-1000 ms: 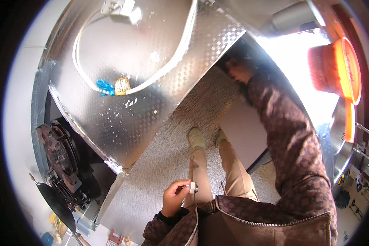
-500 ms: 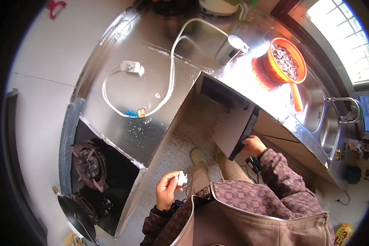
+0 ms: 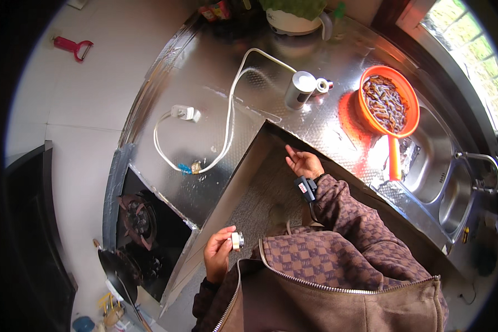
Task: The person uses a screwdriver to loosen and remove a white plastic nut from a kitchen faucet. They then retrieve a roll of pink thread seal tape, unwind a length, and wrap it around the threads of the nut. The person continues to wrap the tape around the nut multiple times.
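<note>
My left hand (image 3: pixel 218 252) is closed on a small white fitting (image 3: pixel 237 240) with a metal end, held between thumb and fingers. Its exact kind is too small to make out. Palm up and fingers apart, my right hand (image 3: pixel 305 164) is just below the front edge of the steel counter (image 3: pixel 182 146), with nothing in it. A dark box-shaped device (image 3: pixel 305 188) is strapped at the right wrist. The hand is nearest the opening under the counter; whether the fingertips touch the edge I cannot tell.
On the counter lie a white power cord (image 3: pixel 229 119) with a plug (image 3: pixel 185 113), a can (image 3: pixel 300 89), and an orange long-handled strainer (image 3: pixel 390 160) full of shredded food. A double sink (image 3: pixel 434 160) is at right, a gas stove (image 3: pixel 144 227) at left. A red peeler (image 3: pixel 74 47) hangs far left.
My right hand has let go of the dark-edged cabinet door and moved up and left to the counter edge. The open door no longer shows. My left hand still holds the white fitting.
</note>
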A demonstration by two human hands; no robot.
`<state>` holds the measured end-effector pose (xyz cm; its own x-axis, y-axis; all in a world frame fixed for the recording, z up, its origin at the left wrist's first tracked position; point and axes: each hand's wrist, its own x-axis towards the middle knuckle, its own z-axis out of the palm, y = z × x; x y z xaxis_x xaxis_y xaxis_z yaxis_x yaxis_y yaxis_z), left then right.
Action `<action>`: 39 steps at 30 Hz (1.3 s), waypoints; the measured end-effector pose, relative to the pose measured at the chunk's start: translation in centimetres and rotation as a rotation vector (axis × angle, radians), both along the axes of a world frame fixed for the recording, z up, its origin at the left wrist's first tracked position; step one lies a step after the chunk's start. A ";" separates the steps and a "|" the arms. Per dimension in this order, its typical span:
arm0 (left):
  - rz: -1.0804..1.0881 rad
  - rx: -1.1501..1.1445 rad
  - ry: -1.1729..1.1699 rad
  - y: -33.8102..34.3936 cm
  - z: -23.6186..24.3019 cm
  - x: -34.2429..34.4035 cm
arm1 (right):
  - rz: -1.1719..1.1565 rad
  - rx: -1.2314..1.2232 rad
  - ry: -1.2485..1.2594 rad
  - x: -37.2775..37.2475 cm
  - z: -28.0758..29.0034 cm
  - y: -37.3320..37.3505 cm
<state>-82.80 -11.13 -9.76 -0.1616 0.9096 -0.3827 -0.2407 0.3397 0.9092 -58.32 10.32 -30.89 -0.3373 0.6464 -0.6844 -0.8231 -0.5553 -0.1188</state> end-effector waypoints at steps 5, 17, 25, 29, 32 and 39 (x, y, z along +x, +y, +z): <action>0.012 -0.052 0.040 3.0 1.8 3.3 | -0.017 0.042 0.032 0.2 0.3 1.0; -0.428 0.519 0.369 17.0 1.5 8.7 | 0.828 0.490 0.484 3.3 13.9 1.3; -0.710 0.938 0.392 24.8 1.5 12.6 | 0.411 0.513 0.120 8.8 20.8 1.2; -0.541 0.882 0.362 28.5 -1.8 11.2 | 0.333 0.502 0.018 10.2 22.7 0.2; -0.470 0.549 0.581 31.8 -6.3 10.4 | 0.226 0.476 -0.075 10.8 23.4 -0.5; -0.486 0.542 0.514 37.1 -14.3 14.1 | 0.133 0.380 -0.403 13.0 24.2 -4.3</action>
<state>-68.74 26.01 -24.01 0.2561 0.9573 0.1338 0.2996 -0.2102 0.9306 -45.35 6.00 -6.70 -0.1929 0.8421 -0.5036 -0.5976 -0.5079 -0.6204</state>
